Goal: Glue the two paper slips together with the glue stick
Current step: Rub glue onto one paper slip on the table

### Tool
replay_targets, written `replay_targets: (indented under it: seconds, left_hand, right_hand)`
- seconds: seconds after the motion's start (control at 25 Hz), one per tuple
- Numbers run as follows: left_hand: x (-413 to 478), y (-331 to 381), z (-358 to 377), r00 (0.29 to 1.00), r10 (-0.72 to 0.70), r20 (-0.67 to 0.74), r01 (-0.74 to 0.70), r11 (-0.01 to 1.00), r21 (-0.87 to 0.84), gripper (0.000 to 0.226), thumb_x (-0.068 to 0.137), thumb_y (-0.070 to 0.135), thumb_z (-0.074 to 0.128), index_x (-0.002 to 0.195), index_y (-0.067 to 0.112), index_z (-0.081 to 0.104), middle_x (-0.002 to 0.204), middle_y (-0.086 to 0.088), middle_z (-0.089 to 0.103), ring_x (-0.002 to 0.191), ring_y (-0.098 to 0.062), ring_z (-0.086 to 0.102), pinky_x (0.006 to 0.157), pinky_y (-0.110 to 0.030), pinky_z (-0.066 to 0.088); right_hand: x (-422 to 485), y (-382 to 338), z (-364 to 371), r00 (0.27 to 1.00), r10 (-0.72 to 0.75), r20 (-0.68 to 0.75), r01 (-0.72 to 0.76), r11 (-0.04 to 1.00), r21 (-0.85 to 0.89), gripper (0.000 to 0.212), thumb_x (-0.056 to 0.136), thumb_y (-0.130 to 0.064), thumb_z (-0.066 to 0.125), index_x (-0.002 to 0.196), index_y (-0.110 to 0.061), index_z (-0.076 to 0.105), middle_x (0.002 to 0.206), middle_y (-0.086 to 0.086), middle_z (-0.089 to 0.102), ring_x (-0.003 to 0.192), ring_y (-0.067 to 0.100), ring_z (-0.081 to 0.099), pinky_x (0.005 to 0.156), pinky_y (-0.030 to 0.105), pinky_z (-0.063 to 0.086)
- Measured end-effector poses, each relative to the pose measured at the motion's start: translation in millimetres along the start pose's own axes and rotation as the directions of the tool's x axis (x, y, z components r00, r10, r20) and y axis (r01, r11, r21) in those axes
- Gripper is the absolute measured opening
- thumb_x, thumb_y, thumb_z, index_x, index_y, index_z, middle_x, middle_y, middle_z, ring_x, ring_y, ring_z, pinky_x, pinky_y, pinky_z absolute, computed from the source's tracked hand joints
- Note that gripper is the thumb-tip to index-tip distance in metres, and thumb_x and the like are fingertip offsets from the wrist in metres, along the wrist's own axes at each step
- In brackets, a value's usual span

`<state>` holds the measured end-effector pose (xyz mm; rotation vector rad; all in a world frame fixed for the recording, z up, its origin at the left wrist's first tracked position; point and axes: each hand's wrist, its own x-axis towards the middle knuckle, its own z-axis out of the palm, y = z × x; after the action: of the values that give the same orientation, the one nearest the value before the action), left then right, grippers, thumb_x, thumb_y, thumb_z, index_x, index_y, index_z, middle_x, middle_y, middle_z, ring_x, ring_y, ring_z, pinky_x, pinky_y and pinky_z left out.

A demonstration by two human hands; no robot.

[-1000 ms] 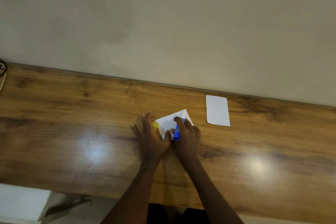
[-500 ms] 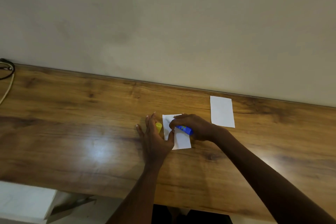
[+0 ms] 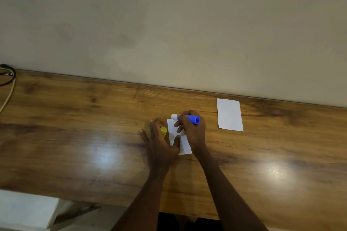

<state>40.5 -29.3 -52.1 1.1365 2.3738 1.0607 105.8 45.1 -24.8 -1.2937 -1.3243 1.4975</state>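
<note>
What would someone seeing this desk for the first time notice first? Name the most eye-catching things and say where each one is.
The blue glue stick stands out, held in the right hand with its white tip at the far end of a paper slip mid-desk. The left hand lies flat, pinning that slip's left side, with a yellow cap showing beside it. A second paper slip lies apart to the right, near the wall.

Wooden table (image 3: 75, 137) bears two paper slips (image 3: 229, 114) (image 3: 185, 145), perhaps a yellow cap (image 3: 164, 131).
</note>
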Motion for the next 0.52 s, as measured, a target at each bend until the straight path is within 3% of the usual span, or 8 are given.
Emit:
replay_targets:
  seconds: [0.12,0.2,0.32,0.52]
  left_hand:
    - [-0.5,-0.8,-0.5,1.000,0.007,0.011,-0.007,1.000,-0.001,0.078,0.072,0.033,0.069,0.133,0.007,0.029,0.140,-0.016,0.042,0.133,-0.032,0.035,0.117,-0.052,0.007]
    - [-1.1,-0.5,-0.8,1.000,0.011,0.012,-0.011,1.000,-0.009,0.077,0.072,0.031,0.069,0.133,0.007,0.029,0.139,-0.016,0.043,0.133,-0.032,0.035,0.117,-0.052,0.008]
    - [0.1,-0.8,-0.9,1.000,0.003,0.024,-0.003,1.000,0.004,0.078,0.072,0.032,0.069,0.134,0.008,0.028,0.140,-0.016,0.042,0.133,-0.031,0.035,0.118,-0.051,0.007]
    - [0.9,-1.2,0.1,1.000,0.001,0.021,-0.002,0.999,0.048,0.078,0.073,0.035,0.067,0.135,0.009,0.027,0.142,-0.015,0.040,0.133,-0.032,0.035,0.116,-0.046,0.003]
  right_hand:
    - [-0.3,1.1,4.7,0.999,-0.031,0.031,0.034,0.993,-0.114,0.008,0.079,-0.002,0.058,0.072,-0.004,0.056,0.060,0.007,0.059,0.042,0.000,0.054,0.047,0.011,0.045]
    - [0.0,0.9,5.2,0.997,-0.055,0.052,0.064,0.981,-0.182,0.007,0.077,-0.004,0.062,0.072,0.000,0.059,0.063,0.018,0.061,0.046,0.004,0.055,0.053,0.018,0.046]
    - [2.6,0.3,3.0,0.991,-0.088,0.101,0.114,0.950,-0.290,0.013,0.077,-0.008,0.064,0.077,0.004,0.060,0.075,0.029,0.066,0.061,0.031,0.058,0.063,0.034,0.049]
    - [10.4,-0.7,-13.9,0.997,-0.063,0.052,0.078,0.927,-0.368,0.013,0.079,-0.010,0.063,0.080,0.002,0.060,0.074,0.013,0.062,0.059,0.016,0.048,0.058,0.018,0.040]
